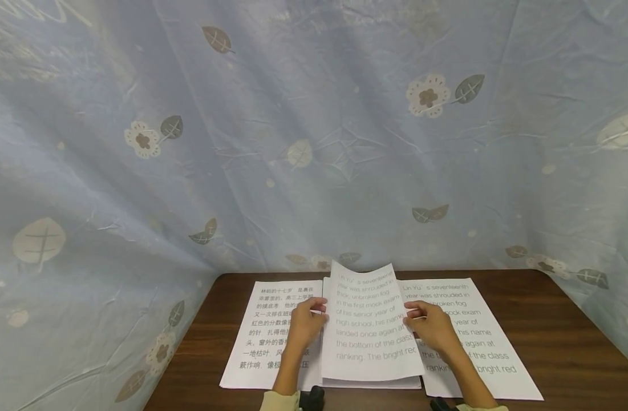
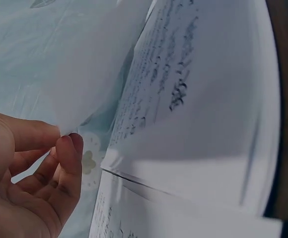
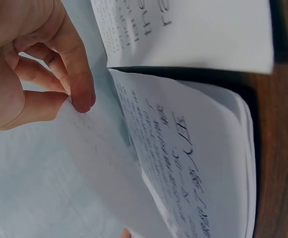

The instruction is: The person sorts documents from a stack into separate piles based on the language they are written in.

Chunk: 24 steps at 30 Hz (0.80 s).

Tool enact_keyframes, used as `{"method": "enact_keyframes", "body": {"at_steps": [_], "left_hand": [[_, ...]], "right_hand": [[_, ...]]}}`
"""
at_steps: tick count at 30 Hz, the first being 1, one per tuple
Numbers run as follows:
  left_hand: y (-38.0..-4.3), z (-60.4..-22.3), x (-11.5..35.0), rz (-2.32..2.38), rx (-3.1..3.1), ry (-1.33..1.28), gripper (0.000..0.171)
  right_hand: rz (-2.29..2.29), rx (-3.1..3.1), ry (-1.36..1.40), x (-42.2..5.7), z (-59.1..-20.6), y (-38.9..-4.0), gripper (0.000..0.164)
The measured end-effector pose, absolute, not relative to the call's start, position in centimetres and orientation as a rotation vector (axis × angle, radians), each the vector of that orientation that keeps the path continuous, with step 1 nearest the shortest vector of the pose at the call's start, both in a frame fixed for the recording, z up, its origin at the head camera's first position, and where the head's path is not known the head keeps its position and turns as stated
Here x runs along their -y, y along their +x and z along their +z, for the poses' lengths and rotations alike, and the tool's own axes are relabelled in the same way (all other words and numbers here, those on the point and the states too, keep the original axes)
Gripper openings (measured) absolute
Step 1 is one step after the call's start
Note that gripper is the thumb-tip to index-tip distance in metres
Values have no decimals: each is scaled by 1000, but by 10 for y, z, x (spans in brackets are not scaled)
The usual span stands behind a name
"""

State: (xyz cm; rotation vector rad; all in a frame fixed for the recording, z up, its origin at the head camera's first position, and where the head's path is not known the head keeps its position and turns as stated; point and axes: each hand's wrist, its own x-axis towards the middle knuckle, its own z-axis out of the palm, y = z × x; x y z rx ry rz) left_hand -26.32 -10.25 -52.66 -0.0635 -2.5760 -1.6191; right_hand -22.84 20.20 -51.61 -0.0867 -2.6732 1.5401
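Observation:
In the head view, both hands hold up one white sheet of paper (image 1: 370,319) printed with English text, its top edge bent and raised. My left hand (image 1: 306,325) pinches the sheet's left edge between thumb and fingers; the left wrist view shows that pinch close up, with the sheet (image 2: 94,64) hanging off the fingertips. At the opposite edge, my right hand (image 1: 434,328) pinches the paper likewise, as the right wrist view confirms. Beneath the lifted sheet lies a middle stack of paper (image 1: 372,385), mostly covered by it in the head view.
Left of the middle stack lies paper with Chinese text (image 1: 242,374), partly behind my left forearm. English-printed paper (image 1: 514,385) lies to the right, under my right forearm. All rest on a dark wooden table (image 1: 560,337). A patterned pale-blue cloth (image 1: 344,171) hangs behind and around.

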Motion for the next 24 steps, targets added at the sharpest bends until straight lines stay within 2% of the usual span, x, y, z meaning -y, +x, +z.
{"method": "enact_keyframes", "body": {"at_steps": [10,24], "left_hand": [[-263,-526,88,-1738,2505,-34,40],[-254,-533,24,-1834,2440,-45,39]], "right_hand": [[1542,2691,-113,-225,-513,-227,44],[1450,2742,-134,-286,-516,-218,47]]}}
